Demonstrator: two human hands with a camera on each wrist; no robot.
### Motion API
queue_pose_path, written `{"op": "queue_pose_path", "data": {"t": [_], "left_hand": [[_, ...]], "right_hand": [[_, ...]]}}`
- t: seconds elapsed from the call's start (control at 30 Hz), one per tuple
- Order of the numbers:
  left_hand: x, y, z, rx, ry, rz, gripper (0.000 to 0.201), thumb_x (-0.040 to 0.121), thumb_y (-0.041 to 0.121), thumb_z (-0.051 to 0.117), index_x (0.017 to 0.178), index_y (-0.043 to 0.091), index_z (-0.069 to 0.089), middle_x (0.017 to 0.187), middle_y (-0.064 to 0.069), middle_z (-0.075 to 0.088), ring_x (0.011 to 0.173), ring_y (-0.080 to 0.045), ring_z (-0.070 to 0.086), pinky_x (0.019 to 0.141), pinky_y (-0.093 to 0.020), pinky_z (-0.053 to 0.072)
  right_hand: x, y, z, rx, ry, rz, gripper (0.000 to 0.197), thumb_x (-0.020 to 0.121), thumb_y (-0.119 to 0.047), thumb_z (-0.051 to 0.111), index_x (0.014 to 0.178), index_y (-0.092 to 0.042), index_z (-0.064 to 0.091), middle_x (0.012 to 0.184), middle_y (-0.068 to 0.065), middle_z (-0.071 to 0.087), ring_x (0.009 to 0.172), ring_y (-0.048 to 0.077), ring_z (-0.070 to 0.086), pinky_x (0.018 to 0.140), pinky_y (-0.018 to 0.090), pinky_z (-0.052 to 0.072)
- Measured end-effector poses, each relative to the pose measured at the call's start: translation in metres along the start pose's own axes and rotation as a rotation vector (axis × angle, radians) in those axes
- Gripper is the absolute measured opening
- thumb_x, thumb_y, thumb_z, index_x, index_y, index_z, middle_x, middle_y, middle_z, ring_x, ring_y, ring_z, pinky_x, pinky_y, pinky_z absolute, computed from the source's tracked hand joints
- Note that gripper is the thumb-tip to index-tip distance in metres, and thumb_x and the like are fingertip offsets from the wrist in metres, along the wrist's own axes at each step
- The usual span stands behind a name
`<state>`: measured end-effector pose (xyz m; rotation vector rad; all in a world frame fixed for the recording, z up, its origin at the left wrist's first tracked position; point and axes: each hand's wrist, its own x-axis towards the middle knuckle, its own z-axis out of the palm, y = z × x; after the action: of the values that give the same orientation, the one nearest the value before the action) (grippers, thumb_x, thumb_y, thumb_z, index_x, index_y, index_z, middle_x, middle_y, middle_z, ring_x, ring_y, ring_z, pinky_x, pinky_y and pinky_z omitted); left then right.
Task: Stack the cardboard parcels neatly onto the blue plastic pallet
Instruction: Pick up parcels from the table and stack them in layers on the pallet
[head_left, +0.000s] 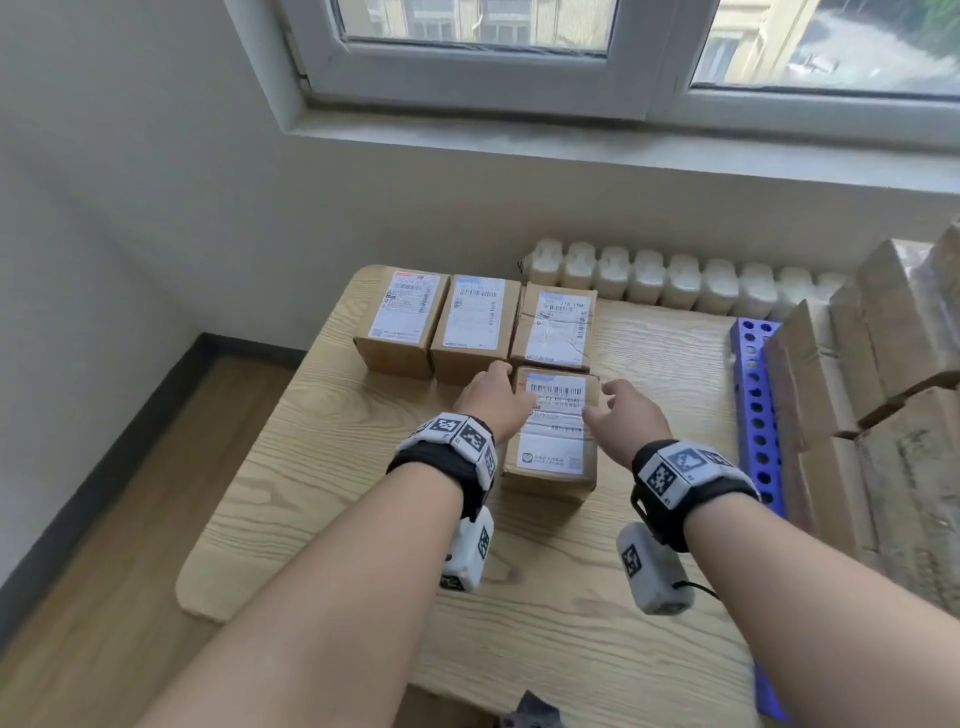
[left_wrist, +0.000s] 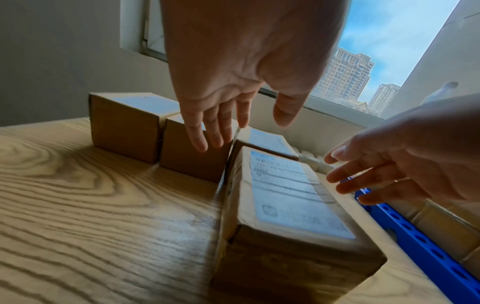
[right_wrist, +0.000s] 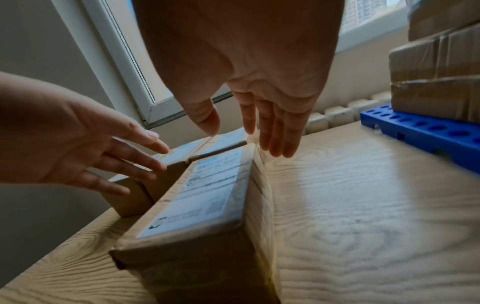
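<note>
Rightward, parcels (head_left: 878, 374) on pallet (head_left: 753, 395)

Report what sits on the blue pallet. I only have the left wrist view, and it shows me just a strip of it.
Observer: In the right wrist view, taped brown cardboard parcels already stand on the blue perforated plastic pallet, stacked at least three high.
Operator: Give me the right hand's grip on the near parcel.
Observer: No grip yet. The right hand is open, with its fingers pointing down beside the far right corner of the near white-labelled cardboard parcel. I cannot tell whether they touch it.
</note>
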<state>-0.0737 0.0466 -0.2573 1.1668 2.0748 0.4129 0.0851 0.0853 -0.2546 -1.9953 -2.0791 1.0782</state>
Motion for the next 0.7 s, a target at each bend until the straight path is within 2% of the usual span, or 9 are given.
{"op": "queue_pose_path", "data": {"t": [0.07, 0.2, 0.3, 0.37, 0.43, 0.5, 0.6, 0.7], "left_hand": [[0.008, -0.001, 0.009, -0.001, -0.018, -0.023, 0.067, 0.096, 0.037, 0.054, 0.153, 0.014, 0.025, 0.152, -0.008, 0.041, 0.135, -0.026, 0.043, 0.109, -0.041, 0.039], [0.021, -0.005, 0.017, -0.025, -0.067, -0.087, 0.07, 0.097, 0.036, 0.052, 0.154, 0.012, 0.02, 0.149, -0.009, 0.045, 0.133, -0.028, 0.046, 0.105, -0.039, 0.041], [0.025, -0.009, 0.021, -0.065, -0.115, -0.153, 0.071, 0.097, 0.037, 0.053, 0.154, 0.013, 0.019, 0.15, -0.009, 0.043, 0.136, -0.028, 0.043, 0.105, -0.038, 0.038], [0.026, -0.011, 0.024, -0.088, -0.15, -0.182, 0.071, 0.096, 0.034, 0.053, 0.154, 0.013, 0.019, 0.148, -0.009, 0.045, 0.132, -0.028, 0.046, 0.101, -0.035, 0.04], [0.025, -0.012, 0.028, -0.105, -0.16, -0.194, 0.069, 0.094, 0.033, 0.054, 0.153, 0.014, 0.023, 0.142, -0.008, 0.051, 0.125, -0.027, 0.052, 0.097, -0.034, 0.043], [0.022, -0.014, 0.032, -0.129, -0.152, -0.194, 0.062, 0.092, 0.033, 0.056, 0.146, 0.015, 0.033, 0.135, -0.006, 0.057, 0.118, -0.025, 0.057, 0.099, -0.037, 0.047], [0.012, -0.016, 0.034, -0.157, -0.131, -0.169, 0.051, 0.09, 0.032, 0.058, 0.135, 0.016, 0.042, 0.126, -0.004, 0.062, 0.111, -0.024, 0.061, 0.098, -0.042, 0.05], [0.0, -0.017, 0.03, -0.159, -0.097, -0.134, 0.05, 0.09, 0.033, 0.058, 0.134, 0.016, 0.043, 0.125, -0.003, 0.062, 0.111, -0.024, 0.06, 0.099, -0.042, 0.049]], "right_hand": [[0.006, 0.003, 0.006, 0.007, -0.042, 0.036, 0.05, 0.095, -0.029, 0.052, 0.14, -0.01, 0.041, 0.134, 0.012, 0.056, 0.12, 0.029, 0.054, 0.094, 0.034, 0.043], [0.014, 0.009, 0.019, 0.045, -0.115, 0.095, 0.047, 0.096, -0.029, 0.051, 0.135, -0.007, 0.043, 0.125, 0.011, 0.061, 0.114, 0.029, 0.057, 0.081, 0.031, 0.04], [0.017, 0.012, 0.021, 0.087, -0.134, 0.12, 0.049, 0.096, -0.029, 0.051, 0.138, -0.007, 0.041, 0.131, 0.011, 0.058, 0.119, 0.029, 0.054, 0.085, 0.03, 0.039], [0.017, 0.013, 0.021, 0.121, -0.147, 0.139, 0.052, 0.095, -0.03, 0.053, 0.141, -0.01, 0.039, 0.132, 0.01, 0.057, 0.118, 0.028, 0.055, 0.087, 0.029, 0.04], [0.017, 0.015, 0.023, 0.164, -0.157, 0.154, 0.054, 0.093, -0.033, 0.056, 0.141, -0.013, 0.04, 0.126, 0.008, 0.06, 0.11, 0.026, 0.06, 0.092, 0.038, 0.049], [0.014, 0.015, 0.025, 0.195, -0.164, 0.157, 0.054, 0.092, -0.033, 0.058, 0.139, -0.013, 0.041, 0.12, 0.007, 0.062, 0.105, 0.025, 0.062, 0.093, 0.043, 0.051], [0.006, 0.017, 0.028, 0.257, -0.165, 0.162, 0.053, 0.092, -0.03, 0.059, 0.139, -0.014, 0.042, 0.111, 0.005, 0.063, 0.099, 0.023, 0.063, 0.09, 0.041, 0.053], [-0.008, 0.017, 0.028, 0.341, -0.153, 0.168, 0.051, 0.092, -0.027, 0.06, 0.138, -0.014, 0.042, 0.103, 0.004, 0.063, 0.093, 0.023, 0.064, 0.084, 0.04, 0.055]]}}
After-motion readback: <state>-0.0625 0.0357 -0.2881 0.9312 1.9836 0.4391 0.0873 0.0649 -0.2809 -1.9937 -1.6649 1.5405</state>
